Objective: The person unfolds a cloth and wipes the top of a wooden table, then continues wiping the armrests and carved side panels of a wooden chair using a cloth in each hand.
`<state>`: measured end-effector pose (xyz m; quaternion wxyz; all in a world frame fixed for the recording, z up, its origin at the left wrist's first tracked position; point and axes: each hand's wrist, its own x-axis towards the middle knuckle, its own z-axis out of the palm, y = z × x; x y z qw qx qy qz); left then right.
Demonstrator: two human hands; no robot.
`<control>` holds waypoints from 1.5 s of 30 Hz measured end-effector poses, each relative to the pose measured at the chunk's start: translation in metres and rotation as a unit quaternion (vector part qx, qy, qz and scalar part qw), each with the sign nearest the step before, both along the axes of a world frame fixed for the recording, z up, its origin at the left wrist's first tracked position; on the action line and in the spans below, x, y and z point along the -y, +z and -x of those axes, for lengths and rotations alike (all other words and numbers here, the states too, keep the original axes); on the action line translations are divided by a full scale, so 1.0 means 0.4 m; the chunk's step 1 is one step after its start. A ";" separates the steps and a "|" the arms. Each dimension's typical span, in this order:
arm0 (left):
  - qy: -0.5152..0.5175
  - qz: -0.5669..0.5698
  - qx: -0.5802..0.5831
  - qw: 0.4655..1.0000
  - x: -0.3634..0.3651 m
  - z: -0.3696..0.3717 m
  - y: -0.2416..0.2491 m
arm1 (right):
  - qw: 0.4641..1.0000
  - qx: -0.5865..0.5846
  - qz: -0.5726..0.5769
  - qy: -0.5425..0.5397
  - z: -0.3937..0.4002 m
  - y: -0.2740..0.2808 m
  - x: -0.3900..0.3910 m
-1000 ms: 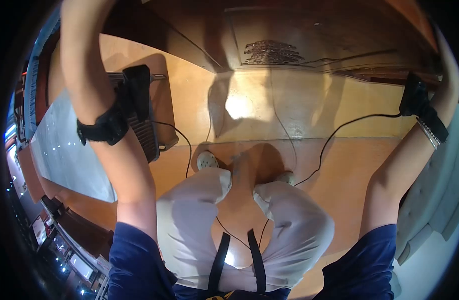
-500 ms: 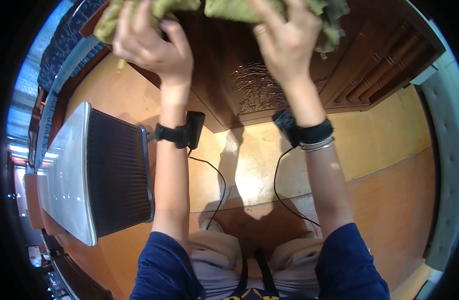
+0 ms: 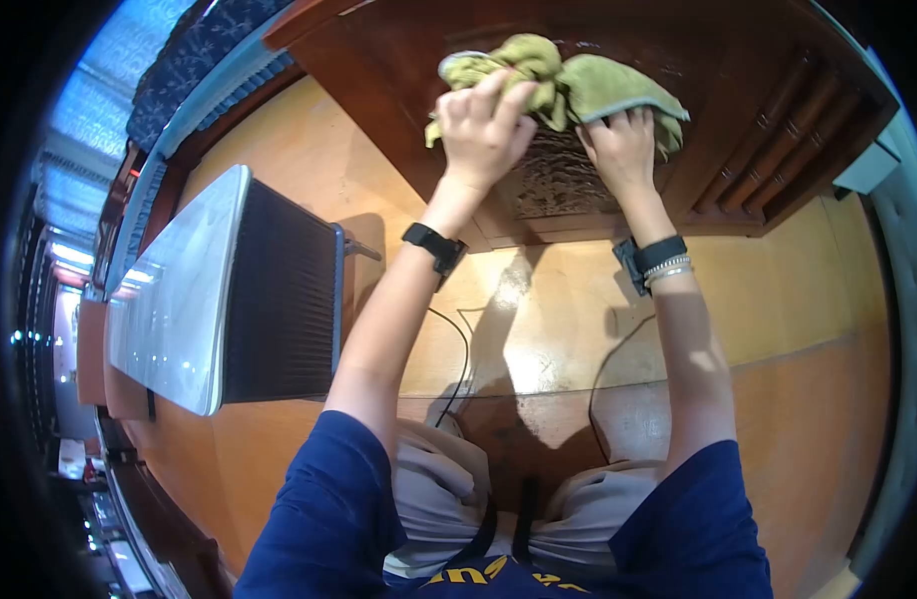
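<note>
A green cloth [image 3: 513, 65] is bunched up against the front of a dark wooden cabinet [image 3: 418, 50]. My left hand [image 3: 486, 130] grips its crumpled left part, with the fingers curled into the folds. On the right, a flatter green stretch with a pale edging [image 3: 618, 85] drapes over the fingers of my right hand [image 3: 623, 150], which are partly hidden beneath it. Just below both hands, the carved panel [image 3: 558, 185] of the cabinet shows a raised, glossy pattern.
To the left stands a pleated dark unit with a glossy pale top [image 3: 184, 290]. Turned wooden spindles [image 3: 768, 130] line the cabinet's right side. Cables [image 3: 466, 349] hang from the wrist straps over the tan floor [image 3: 778, 319]. A grey padded panel [image 3: 903, 379] runs along the right edge.
Both hands and the green cloth have come down from the top of the view and shifted right, closer together. More of the cloth and the cabinet front now shows.
</note>
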<state>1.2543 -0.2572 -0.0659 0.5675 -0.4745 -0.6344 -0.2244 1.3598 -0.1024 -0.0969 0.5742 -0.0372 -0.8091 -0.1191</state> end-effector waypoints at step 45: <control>-0.155 -0.042 -0.022 0.987 -0.012 0.027 0.045 | 0.841 0.118 -0.011 0.528 -0.400 0.308 0.262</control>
